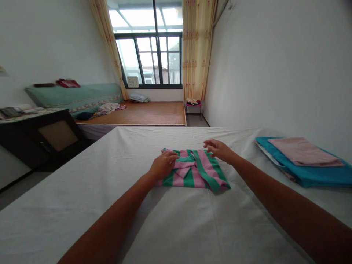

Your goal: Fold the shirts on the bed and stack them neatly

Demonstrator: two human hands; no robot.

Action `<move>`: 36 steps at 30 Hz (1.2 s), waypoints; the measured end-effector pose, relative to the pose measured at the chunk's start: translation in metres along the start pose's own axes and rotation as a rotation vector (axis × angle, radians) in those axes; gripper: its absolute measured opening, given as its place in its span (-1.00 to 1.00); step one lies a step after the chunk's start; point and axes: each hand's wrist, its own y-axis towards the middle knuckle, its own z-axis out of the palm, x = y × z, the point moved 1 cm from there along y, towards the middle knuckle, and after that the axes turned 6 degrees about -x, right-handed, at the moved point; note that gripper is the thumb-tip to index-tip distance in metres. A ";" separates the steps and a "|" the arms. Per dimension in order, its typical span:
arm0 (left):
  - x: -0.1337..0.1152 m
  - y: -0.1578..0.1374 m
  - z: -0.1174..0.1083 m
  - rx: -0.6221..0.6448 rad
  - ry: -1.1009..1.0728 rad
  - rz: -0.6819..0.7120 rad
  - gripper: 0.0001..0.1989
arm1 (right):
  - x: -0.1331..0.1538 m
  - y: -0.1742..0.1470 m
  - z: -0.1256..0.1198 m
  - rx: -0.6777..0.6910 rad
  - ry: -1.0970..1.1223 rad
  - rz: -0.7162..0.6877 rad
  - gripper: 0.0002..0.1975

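A pink and green striped garment [189, 172] lies folded on the white sheet in front of me. Its right part is turned over toward the middle, and one corner sticks out at the lower right. My left hand [165, 164] rests on the garment's left side with the fingers stretched out flat. Just above its upper right edge is my right hand [218, 149], fingers apart and slightly curled, with nothing in them. Whether the right fingertips touch the cloth I cannot tell.
The white sheet [82, 205] covers the surface. Folded blue cloth [324, 178] with a pink piece [302, 151] on top lies at the right by the wall. Beyond stand a bed with a brown mat [156, 112], a dark cabinet [35, 141] and a small stool [194, 104].
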 end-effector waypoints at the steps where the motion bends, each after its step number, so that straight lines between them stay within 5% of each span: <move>1: -0.016 0.002 0.000 0.025 -0.043 0.051 -0.67 | -0.006 0.002 0.002 -0.017 -0.098 -0.064 -0.67; 6: -0.107 0.002 0.009 0.179 -0.078 0.246 -0.56 | -0.025 0.014 0.031 -0.034 -0.431 -0.376 -0.59; 10: -0.144 0.004 0.029 0.250 0.062 0.259 -0.54 | -0.030 0.027 0.045 0.083 -0.422 -0.339 -0.59; 16: -0.138 0.026 0.040 0.264 0.146 0.222 -0.79 | -0.034 0.037 0.031 0.071 -0.325 -0.291 -0.77; 23: -0.127 0.022 0.025 0.054 0.201 0.465 -0.81 | -0.043 0.041 0.010 -0.057 -0.038 -0.152 -0.69; 28: -0.102 0.004 0.038 0.072 0.237 0.401 -0.84 | -0.052 0.043 0.032 -0.084 -0.229 -0.217 -0.84; 33: -0.092 0.002 0.039 0.043 0.258 0.384 -0.82 | -0.043 0.034 0.041 -0.224 -0.269 -0.398 -0.73; 36: -0.096 0.003 0.043 0.058 0.248 0.431 -0.85 | -0.036 0.028 0.039 -0.185 -0.275 -0.463 -0.74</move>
